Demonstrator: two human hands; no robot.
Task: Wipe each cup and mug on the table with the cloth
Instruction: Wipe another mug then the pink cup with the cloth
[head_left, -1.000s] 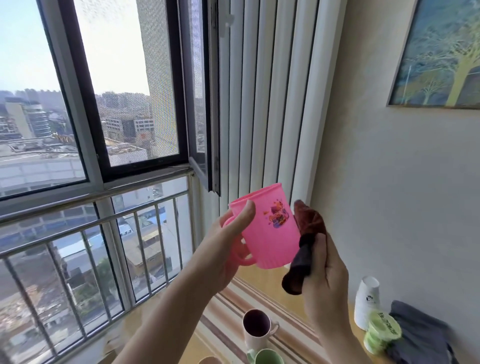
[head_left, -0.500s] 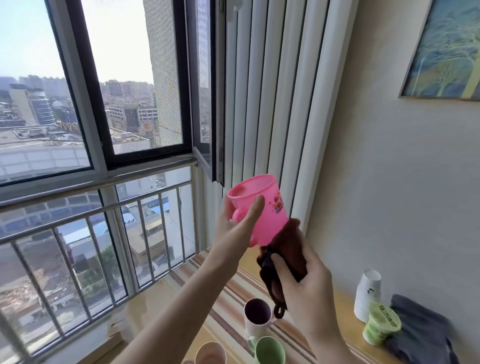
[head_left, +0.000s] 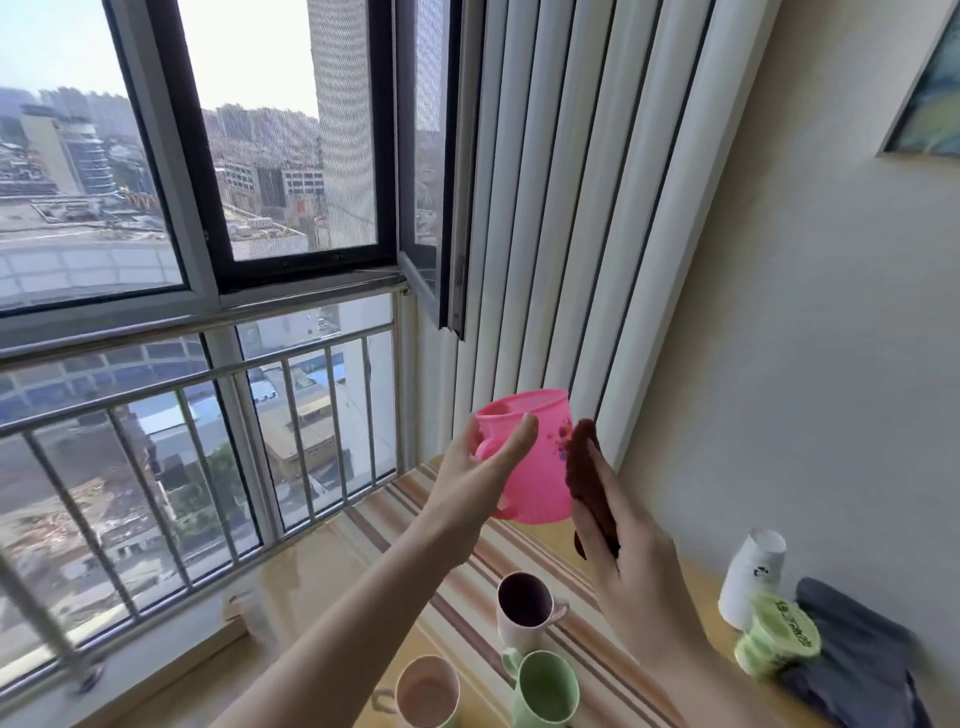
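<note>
My left hand (head_left: 480, 480) holds a pink plastic mug (head_left: 535, 457) upright in the air above the table, fingers through its handle and thumb on its side. My right hand (head_left: 631, 561) presses a dark red cloth (head_left: 589, 480) against the mug's right side. Below, on the striped tablecloth (head_left: 467, 587), stand a white mug with a dark inside (head_left: 524, 608), a green mug (head_left: 545, 691) and a pale pink mug (head_left: 428, 691).
At the right of the table stand a stack of white paper cups (head_left: 753, 577), a stack of green cups lying tilted (head_left: 779, 642) and a folded grey cloth (head_left: 857, 654). A railing (head_left: 208, 374) and window lie left, a wall right.
The view has tilted down, showing more of the table. The cloth went from the mug's right side to under its base and back up its right side. The left hand keeps its hold.
</note>
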